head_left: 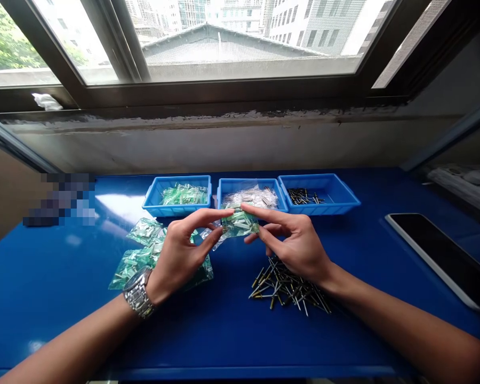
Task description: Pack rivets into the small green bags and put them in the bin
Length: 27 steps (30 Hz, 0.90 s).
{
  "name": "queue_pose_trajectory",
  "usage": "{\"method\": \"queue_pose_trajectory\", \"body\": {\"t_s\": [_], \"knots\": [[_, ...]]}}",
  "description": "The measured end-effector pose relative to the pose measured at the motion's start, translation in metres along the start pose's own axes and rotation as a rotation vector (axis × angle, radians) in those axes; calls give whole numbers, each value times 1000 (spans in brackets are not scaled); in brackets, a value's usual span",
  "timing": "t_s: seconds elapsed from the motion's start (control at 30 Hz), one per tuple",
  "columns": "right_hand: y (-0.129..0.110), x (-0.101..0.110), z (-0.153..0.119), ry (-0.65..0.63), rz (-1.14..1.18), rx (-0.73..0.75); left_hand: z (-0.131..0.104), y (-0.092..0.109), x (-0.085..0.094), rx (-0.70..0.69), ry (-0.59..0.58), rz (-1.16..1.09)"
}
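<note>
Between my two hands, above the blue table (232, 330), is a small clear green plastic bag (240, 224) with pale pieces inside. My left hand (188, 242) pinches its left side between thumb and index finger. At its right side, my right hand (290, 237) grips the bag with thumb and index finger, the other fingers curled below. Under my right hand lies a loose heap of pop rivets (284, 290) with thin silver stems. Several filled green bags (138, 261) lie beside and partly behind my left hand, which wears a metal watch (138, 293).
Three blue bins stand in a row at the back: the left bin (148, 201) with green packets, the middle bin (282, 202) with clear packets, the right bin (340, 194) with dark rivets. A phone (444, 256) lies at the right. Behind is a window (240, 69).
</note>
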State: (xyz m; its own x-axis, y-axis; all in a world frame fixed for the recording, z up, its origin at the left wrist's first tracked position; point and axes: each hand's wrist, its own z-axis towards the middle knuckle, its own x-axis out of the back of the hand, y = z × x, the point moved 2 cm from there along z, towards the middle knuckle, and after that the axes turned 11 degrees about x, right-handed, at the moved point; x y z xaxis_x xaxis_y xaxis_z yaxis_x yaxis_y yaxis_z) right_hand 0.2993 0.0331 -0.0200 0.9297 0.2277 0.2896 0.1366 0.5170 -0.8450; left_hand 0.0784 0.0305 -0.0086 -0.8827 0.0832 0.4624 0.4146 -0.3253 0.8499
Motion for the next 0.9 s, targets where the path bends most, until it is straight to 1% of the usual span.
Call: {"method": "queue_pose_trajectory", "body": {"t_s": [0.23, 0.3, 0.4, 0.47, 0.53, 0.6, 0.67, 0.73, 0.8, 0.83, 0.9], "knots": [[-1, 1, 3, 2, -8, 14, 1, 0, 1, 6, -10, 14], [-4, 1, 5, -40, -33, 13, 1, 1, 0, 33, -33, 42], [-8, -2, 6, -147, -50, 1, 2, 3, -2, 77, -88, 56], [-9, -3, 6, -199, -33, -2, 5, 6, 2, 82, -86, 41], [-9, -3, 5, -222, -9, 8, 10, 7, 13, 74, -24, 37], [-9, -3, 5, -221, -4, 30, 19, 5, 31, 74, 109, 62], [-9, -3, 5, -217, -7, 50, 29, -3, 53, 96, 305, 198], [-10, -3, 5, -215, -10, 60, 39, -14, 71, 130, 406, 363], [-10, -4, 5, -215, -6, 66, 46, -25, 79, 149, 375, 556], [-10, -4, 5, -216, -5, 66, 47, -29, 79, 125, 358, 644], [-10, -4, 6, -215, -7, 65, 44, -27, 75, 4, 386, 780]]}}
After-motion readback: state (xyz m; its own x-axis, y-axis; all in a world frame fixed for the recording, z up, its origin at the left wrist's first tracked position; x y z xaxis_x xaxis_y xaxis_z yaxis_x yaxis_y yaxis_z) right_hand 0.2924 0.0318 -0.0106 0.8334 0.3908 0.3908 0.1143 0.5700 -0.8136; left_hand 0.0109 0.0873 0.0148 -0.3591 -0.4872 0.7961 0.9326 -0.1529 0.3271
